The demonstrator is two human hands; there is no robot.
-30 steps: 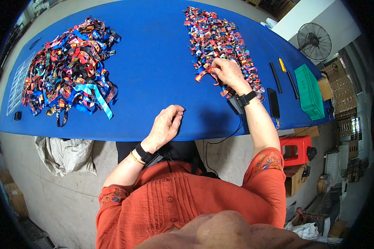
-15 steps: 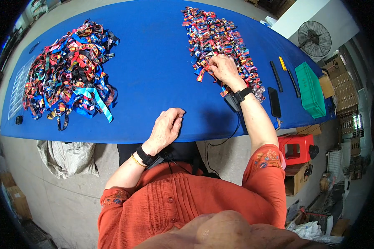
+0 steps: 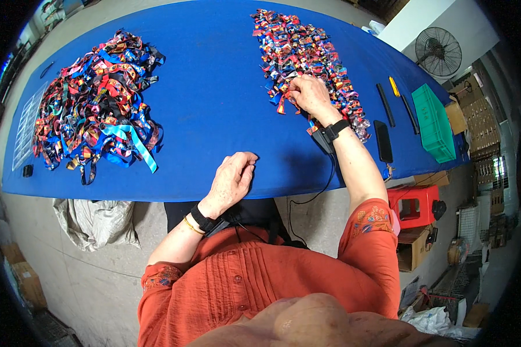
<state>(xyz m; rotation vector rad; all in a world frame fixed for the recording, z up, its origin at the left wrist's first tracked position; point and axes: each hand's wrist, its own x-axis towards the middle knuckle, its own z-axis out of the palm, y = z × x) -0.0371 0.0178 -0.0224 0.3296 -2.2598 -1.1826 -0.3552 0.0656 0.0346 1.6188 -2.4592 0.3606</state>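
Observation:
On the blue-covered table (image 3: 208, 87), at the right, lie rows of short, folded, printed ribbon straps (image 3: 304, 49) in many colours. My right hand (image 3: 311, 95) is over the near left part of these rows, its thumb and fingertips pinched on a red strap (image 3: 282, 106) whose end hangs out below them. The fingers partly hide how the strap is gripped. My left hand (image 3: 233, 178) rests at the table's near edge, fingers curled in, with nothing showing in it. A loose, tangled heap of similar ribbon straps (image 3: 92, 110) lies on the left, a light blue one (image 3: 134, 141) on top.
Right of the rows lie a black phone (image 3: 382, 141), a black bar (image 3: 385, 104), a yellow-handled cutter (image 3: 394, 87) and a green plastic crate (image 3: 433, 124). A black cable (image 3: 321, 188) hangs over the near edge. A red stool (image 3: 412, 206) and a fan (image 3: 439, 52) stand beyond.
My right hand stays at nearly the same spot, and the red strap's end under its fingers has turned to hang more upright. My left hand has barely moved.

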